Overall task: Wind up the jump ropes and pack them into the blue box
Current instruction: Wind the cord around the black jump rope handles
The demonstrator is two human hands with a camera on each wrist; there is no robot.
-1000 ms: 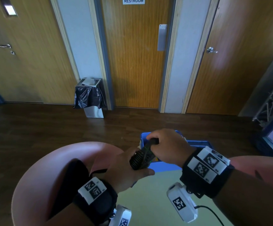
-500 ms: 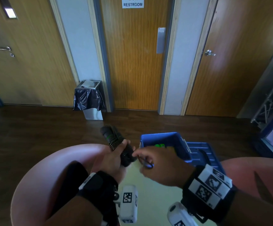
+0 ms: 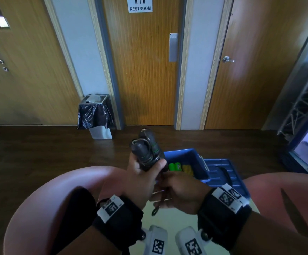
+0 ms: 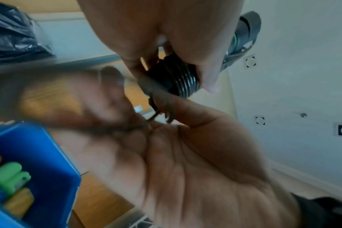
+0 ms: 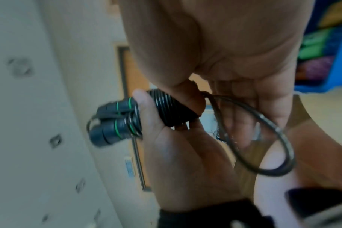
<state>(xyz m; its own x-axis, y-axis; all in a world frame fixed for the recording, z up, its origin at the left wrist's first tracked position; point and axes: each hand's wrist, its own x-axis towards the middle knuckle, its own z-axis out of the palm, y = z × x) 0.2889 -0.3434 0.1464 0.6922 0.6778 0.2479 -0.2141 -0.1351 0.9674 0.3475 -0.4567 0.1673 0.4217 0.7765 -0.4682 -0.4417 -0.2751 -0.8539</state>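
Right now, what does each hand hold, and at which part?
The left hand grips the jump rope by its two handles, cord wound round them. The right hand holds the loose cord loop.

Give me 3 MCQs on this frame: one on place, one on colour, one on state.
1. Where is the open blue plastic box relative to the hands?
A. beyond them, to the right
B. left of them
C. under the chair

2. What colour are the rings on the black jump-rope handles?
A. red
B. green
C. white

3. What is the left hand doing?
A. resting flat
B. hanging free
C. gripping the paired handles

Answers: 1 A, head view shows it there; 2 B, right wrist view shows green bands; 3 C, fingers wrap the cord-wound bundle while the right hand holds the black cord loop.
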